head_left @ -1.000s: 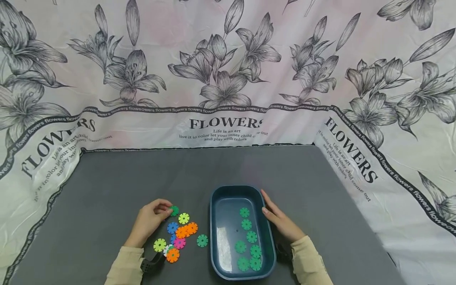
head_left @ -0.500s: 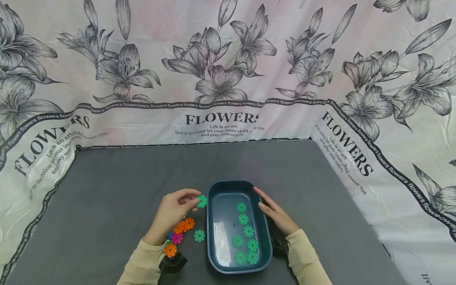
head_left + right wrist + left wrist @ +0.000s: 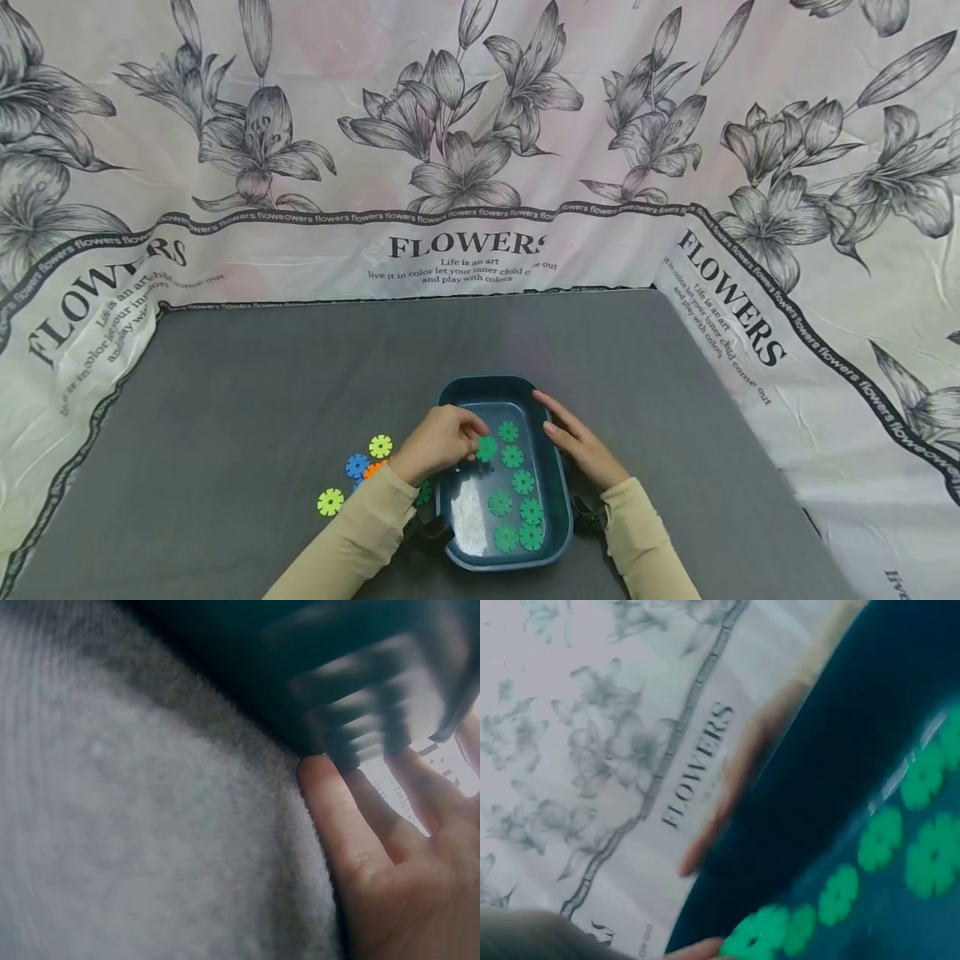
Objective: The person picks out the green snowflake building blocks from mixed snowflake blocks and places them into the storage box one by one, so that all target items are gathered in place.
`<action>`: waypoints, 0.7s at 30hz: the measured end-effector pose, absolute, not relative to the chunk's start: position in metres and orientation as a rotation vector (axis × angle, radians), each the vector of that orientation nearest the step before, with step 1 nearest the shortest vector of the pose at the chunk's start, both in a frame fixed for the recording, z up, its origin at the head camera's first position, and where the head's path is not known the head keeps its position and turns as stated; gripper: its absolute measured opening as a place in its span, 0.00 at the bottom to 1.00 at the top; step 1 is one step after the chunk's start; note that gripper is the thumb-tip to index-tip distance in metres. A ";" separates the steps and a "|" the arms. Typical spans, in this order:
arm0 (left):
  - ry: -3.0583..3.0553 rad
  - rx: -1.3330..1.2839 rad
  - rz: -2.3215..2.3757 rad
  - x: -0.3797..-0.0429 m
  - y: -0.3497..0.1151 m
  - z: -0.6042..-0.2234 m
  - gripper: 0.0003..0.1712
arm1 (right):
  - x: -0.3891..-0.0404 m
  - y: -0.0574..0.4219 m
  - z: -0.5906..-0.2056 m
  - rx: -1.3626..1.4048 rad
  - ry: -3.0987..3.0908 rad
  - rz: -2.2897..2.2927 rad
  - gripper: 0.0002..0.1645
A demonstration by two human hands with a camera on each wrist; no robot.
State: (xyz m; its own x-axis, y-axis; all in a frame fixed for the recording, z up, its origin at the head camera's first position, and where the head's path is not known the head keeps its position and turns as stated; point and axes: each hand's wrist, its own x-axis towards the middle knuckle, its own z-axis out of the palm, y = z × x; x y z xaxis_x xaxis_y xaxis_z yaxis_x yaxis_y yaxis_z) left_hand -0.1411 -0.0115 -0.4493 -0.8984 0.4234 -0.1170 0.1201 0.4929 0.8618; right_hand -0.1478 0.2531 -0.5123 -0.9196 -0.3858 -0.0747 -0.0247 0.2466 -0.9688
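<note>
In the head view my left hand [image 3: 435, 443] is over the left part of a dark blue plastic tray [image 3: 566, 483], pinching a green snowflake disc [image 3: 487, 449] by its edge. The same disc [image 3: 756, 936] shows at the bottom of the left wrist view. Several more green discs [image 3: 522, 482] lie on the tray's floor toward its right side. My right hand [image 3: 588, 454] is against the tray's right side. In the right wrist view its extended fingers [image 3: 341, 817] touch the outer wall [image 3: 300, 682].
Left of the tray, a loose group of discs lies on the grey tabletop [image 3: 247, 400]: yellow [image 3: 330, 502], blue [image 3: 357, 466] and orange [image 3: 374, 470], partly hidden by my left sleeve. One green disc [image 3: 423, 492] lies beside the tray. Flower-print cloth [image 3: 300, 258] borders the table.
My left hand picked up the green disc from the table left of the tray and carried it right, over the tray. My right hand keeps its place at the tray's side.
</note>
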 end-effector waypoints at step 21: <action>2.652 0.688 0.925 -0.146 0.014 -0.464 0.17 | -0.148 0.252 -0.511 -0.357 2.206 -1.738 0.29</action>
State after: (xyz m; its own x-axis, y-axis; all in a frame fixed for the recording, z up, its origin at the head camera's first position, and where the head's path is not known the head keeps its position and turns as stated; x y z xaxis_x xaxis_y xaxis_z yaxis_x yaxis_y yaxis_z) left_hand -0.1456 0.0144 -0.4642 -0.8575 0.5088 -0.0771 0.3504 0.6870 0.6366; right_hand -0.1483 0.2524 -0.5107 -0.9212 -0.3793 -0.0872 -0.0039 0.2330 -0.9725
